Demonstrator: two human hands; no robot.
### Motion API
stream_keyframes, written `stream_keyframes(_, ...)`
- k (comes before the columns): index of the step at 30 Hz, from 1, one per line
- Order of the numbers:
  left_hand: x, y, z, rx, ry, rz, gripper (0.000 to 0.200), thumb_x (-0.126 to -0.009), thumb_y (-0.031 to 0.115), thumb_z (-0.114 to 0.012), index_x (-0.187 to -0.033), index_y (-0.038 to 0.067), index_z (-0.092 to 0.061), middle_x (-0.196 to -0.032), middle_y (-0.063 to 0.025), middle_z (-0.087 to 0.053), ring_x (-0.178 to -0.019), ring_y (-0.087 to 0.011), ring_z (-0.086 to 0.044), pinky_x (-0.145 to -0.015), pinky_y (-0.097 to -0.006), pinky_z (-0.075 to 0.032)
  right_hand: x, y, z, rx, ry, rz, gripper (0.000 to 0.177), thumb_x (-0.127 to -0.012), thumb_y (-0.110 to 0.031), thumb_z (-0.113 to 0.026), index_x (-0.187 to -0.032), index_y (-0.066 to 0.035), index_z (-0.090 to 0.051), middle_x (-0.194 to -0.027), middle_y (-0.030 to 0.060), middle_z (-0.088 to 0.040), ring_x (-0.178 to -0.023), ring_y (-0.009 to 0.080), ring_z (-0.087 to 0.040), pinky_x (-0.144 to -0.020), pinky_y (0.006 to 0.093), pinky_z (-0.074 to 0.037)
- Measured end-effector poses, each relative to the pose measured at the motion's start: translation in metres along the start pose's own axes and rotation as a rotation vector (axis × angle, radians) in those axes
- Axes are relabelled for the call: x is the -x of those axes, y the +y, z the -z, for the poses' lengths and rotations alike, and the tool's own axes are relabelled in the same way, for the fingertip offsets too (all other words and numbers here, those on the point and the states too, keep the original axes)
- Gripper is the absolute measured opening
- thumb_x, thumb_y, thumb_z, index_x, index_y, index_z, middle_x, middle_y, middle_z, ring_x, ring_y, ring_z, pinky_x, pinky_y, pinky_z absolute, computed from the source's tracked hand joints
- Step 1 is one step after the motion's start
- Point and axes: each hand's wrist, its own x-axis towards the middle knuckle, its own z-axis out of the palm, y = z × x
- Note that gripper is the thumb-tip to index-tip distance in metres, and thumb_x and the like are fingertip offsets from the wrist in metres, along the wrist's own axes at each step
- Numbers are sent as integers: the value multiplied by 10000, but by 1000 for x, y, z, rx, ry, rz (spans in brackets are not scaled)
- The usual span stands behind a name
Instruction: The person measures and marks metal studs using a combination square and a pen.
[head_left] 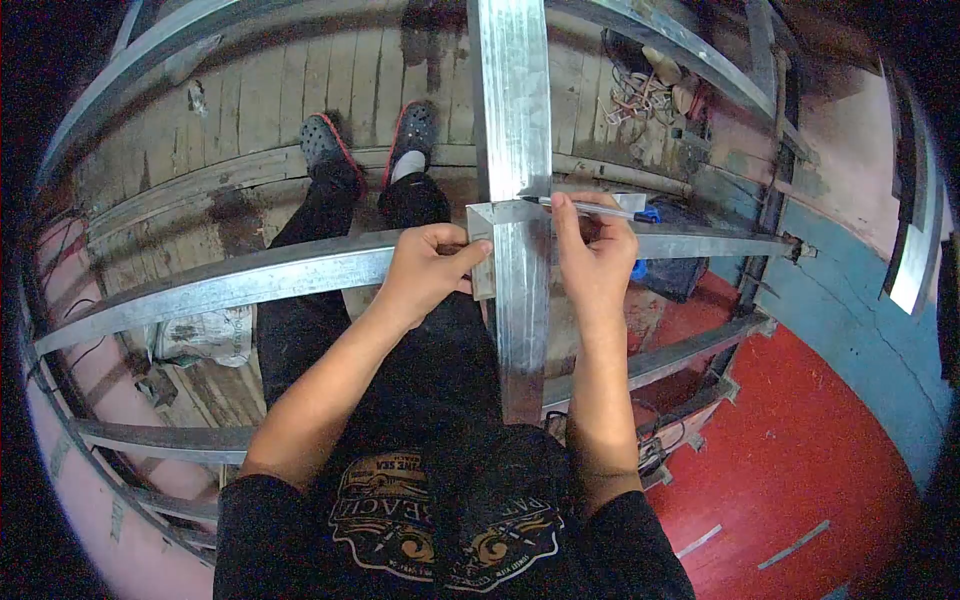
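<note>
Head view, clock directions read from the centre of the frame.

Item: metal piece (482, 265), small, angled; near centre, toward 12 o'clock, set against a galvanised beam (515, 110) running from 12 o'clock to between 5 and 6.

Item: left hand (428, 268), at 10 o'clock; grip narrow, thumb and fingers pinching the metal piece at its 9 o'clock side.

Item: right hand (597, 240), at 2 o'clock; grip narrow, holding a pen (605, 208), clear-bodied with a blue end toward 2 o'clock. Tip at the beam's face, by the 12 o'clock end of the metal piece; contact cannot be confirmed.

Container: sack (222, 338), whitish, crumpled, just below 9 o'clock; contents hidden.

Container, possibly: dark bulky object (676, 278), at 3 o'clock, below the crossbar (700, 244); type and contents cannot be told.

Sundries: tangled cords (635, 98), at 1 o'clock, lying loose by the floorboards (250, 110); red surface (820, 420), toward 4 o'clock.
</note>
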Motion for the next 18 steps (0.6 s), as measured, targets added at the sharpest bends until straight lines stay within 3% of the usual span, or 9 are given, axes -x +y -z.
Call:
stream_keyframes(8, 1, 4, 0, 56, -22, 14, 142, -931, 140, -744, -962, 2, -730, -867, -36, -718, -714, -103, -689, -586, -268, -593, 3, -13, -8, 137, -95, 69, 156, -921, -184, -726, -874, -36, -715, -610, 83, -637, -492, 134, -547, -494, 309, -412)
stream_keyframes(13, 2, 5, -1, 47, -20, 8, 133, -936, 140, -738, -960, 9, -732, -869, -37, -722, -716, -100, -688, -586, -266, -592, -4, -3, 7, 284, -30, 125, 186, -931, -206, -701, -869, -32, -711, -590, 118, -618, -465, 184, -553, -479, 343, -406)
stream_keyframes(14, 3, 6, -1, 27, -10, 8, 132, -938, 141, -736, -960, 11, -732, -871, -40, -724, -716, -100, -688, -589, -266, -594, -7, 7, 7, 199, 0, 183, 185, -928, -208, -703, -873, -31, -713, -577, 128, -613, -452, 189, -549, -472, 354, -405)
stream_keyframes(18, -2, -3, 1, 6, -18, -6, 134, -939, 142, -734, -955, 9, -731, -871, -42, -725, -718, -102, -686, -597, -266, -598, 0, -17, -2, 276, -42, 111, 187, -924, -205, -704, -874, -26, -714, -598, 140, -635, -463, 221, -579, -479, 364, -423)
